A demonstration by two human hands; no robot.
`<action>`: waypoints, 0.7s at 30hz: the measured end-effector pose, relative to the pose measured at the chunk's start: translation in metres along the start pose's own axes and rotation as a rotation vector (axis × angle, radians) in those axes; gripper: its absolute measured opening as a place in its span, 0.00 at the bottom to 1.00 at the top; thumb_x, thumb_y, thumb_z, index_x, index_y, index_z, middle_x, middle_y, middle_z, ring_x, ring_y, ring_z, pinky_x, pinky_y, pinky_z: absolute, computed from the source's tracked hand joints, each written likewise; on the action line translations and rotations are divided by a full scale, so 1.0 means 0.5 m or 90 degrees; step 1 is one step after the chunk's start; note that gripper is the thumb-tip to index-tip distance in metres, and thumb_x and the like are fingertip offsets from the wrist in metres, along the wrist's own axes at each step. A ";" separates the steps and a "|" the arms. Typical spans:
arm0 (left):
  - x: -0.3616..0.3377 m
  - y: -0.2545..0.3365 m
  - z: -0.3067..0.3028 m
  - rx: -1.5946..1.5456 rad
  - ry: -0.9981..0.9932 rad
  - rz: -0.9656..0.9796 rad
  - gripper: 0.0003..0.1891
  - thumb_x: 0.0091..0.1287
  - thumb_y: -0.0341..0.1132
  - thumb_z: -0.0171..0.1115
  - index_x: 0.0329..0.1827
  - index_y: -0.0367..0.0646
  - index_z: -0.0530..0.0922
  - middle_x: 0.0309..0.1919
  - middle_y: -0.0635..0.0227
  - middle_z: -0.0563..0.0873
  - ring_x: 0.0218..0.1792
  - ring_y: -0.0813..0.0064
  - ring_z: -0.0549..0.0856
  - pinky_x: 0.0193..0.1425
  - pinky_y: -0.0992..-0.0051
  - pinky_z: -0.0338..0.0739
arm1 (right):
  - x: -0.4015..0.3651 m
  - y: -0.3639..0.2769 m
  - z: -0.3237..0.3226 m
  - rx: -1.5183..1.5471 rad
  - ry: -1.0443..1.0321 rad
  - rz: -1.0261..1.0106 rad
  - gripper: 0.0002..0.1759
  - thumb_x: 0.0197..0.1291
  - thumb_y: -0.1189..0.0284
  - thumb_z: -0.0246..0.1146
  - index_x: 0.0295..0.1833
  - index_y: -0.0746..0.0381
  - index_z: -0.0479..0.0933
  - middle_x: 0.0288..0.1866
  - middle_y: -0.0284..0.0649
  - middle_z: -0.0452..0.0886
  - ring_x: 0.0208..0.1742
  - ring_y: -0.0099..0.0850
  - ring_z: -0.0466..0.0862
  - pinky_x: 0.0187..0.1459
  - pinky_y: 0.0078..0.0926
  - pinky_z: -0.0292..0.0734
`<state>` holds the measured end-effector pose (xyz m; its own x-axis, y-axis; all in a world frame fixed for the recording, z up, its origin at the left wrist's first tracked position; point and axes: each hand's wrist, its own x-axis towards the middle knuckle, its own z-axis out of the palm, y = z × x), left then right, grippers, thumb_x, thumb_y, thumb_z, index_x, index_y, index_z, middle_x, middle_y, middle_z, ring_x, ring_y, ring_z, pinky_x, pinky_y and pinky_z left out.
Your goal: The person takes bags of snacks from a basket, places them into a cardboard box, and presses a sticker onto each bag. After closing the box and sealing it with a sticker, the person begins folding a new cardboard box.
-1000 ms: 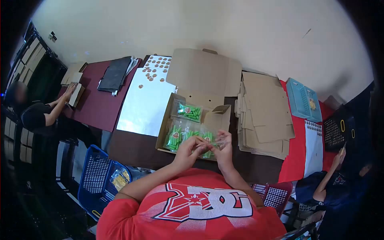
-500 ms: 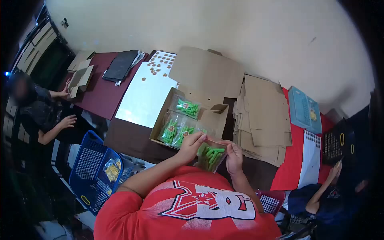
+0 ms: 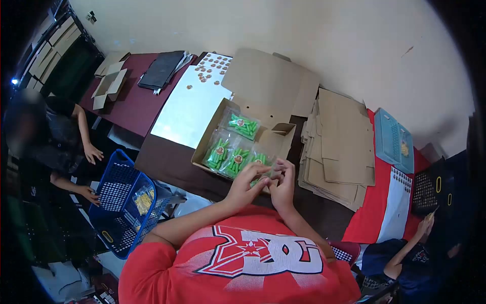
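Note:
My left hand [image 3: 246, 185] and my right hand [image 3: 282, 188] come together at the near edge of an open cardboard box [image 3: 268, 81]. Both pinch a clear plastic bag [image 3: 274, 173], its upper part showing between the fingers. My hands hide most of this bag, with a little green visible by the left fingers. Inside the box lie several clear bags of short green sticks, such as the back bag [image 3: 243, 125] and the front left bag [image 3: 217, 153]. Round orange-brown stickers mark the bags in the box.
Left of the box lies a white sheet [image 3: 179, 119] with round stickers. Flattened cardboard [image 3: 347, 142] is stacked to the right, beyond it a light blue basket [image 3: 386, 139]. A blue basket [image 3: 115, 190] stands near a co-worker's hand [image 3: 91, 194]. Another person's hand [image 3: 425, 226] shows at far right.
My hands have drawn closer together and tilted the bag, which hung with its green sticks visible. The co-worker at left has moved a hand off the small carton, towards the blue basket.

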<state>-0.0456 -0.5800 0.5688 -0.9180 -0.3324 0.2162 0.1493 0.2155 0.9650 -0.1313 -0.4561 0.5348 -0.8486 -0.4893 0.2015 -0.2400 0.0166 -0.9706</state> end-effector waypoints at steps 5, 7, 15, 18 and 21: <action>0.000 0.001 0.007 0.014 -0.019 -0.043 0.10 0.70 0.31 0.58 0.48 0.36 0.82 0.40 0.58 0.83 0.43 0.64 0.83 0.50 0.71 0.76 | 0.014 0.028 -0.031 -0.091 0.014 -0.037 0.25 0.45 0.80 0.73 0.51 0.63 0.74 0.45 0.40 0.77 0.46 0.27 0.77 0.46 0.25 0.76; -0.002 0.000 0.006 0.022 -0.036 -0.055 0.10 0.70 0.31 0.57 0.48 0.36 0.82 0.41 0.58 0.84 0.42 0.66 0.83 0.50 0.71 0.76 | 0.003 0.052 -0.038 -0.008 -0.022 0.045 0.21 0.47 0.81 0.72 0.48 0.64 0.75 0.40 0.38 0.78 0.42 0.25 0.79 0.44 0.23 0.77; 0.018 -0.038 0.003 -0.071 0.039 -0.167 0.13 0.73 0.33 0.55 0.53 0.37 0.82 0.43 0.64 0.86 0.43 0.74 0.83 0.52 0.75 0.76 | 0.031 0.025 -0.062 0.154 -0.026 0.109 0.18 0.61 0.81 0.64 0.55 0.66 0.70 0.37 0.39 0.84 0.42 0.24 0.84 0.44 0.19 0.78; 0.030 -0.063 -0.008 -0.139 0.048 -0.240 0.14 0.75 0.35 0.54 0.54 0.37 0.81 0.50 0.68 0.85 0.45 0.77 0.82 0.51 0.76 0.75 | 0.036 0.009 -0.051 0.191 -0.011 0.132 0.34 0.60 0.74 0.69 0.67 0.63 0.59 0.48 0.45 0.82 0.49 0.27 0.83 0.50 0.23 0.77; 0.068 -0.050 -0.023 -0.356 0.198 -0.306 0.15 0.75 0.39 0.54 0.60 0.43 0.77 0.52 0.70 0.84 0.47 0.81 0.79 0.49 0.77 0.73 | 0.047 0.016 -0.036 -0.139 -0.090 -0.028 0.51 0.46 0.62 0.77 0.70 0.60 0.54 0.65 0.53 0.71 0.60 0.42 0.78 0.59 0.38 0.75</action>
<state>-0.0764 -0.6074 0.5537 -0.7961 -0.5311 -0.2901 0.0015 -0.4811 0.8767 -0.1618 -0.4519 0.5339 -0.7648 -0.6099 0.2077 -0.3840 0.1726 -0.9071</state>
